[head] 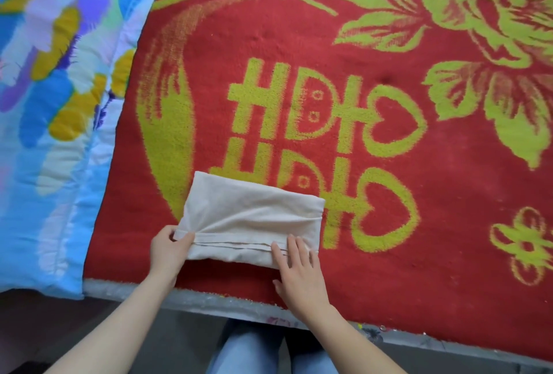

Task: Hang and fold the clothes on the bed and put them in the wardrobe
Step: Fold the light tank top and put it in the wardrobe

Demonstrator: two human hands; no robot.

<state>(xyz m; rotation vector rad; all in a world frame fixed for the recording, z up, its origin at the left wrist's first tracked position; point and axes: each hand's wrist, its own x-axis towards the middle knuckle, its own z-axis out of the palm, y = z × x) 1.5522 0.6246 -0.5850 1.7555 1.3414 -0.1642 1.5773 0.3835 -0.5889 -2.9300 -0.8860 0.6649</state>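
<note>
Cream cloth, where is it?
The cream cloth lies low centre in the head view, on the red blanket, left hand and right hand touching it.

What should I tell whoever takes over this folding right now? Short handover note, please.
Left hand pinches the near left corner of the cream cotton folded garment. Right hand rests flat, fingers straight, on its near right edge.
The garment lies near the front edge of the red blanket with yellow-green pattern; a blue patterned quilt sits to the left.
Done: garment folded to a compact rectangle.
To do: finish the fold, put it in the wardrobe, which is out of view.
</note>
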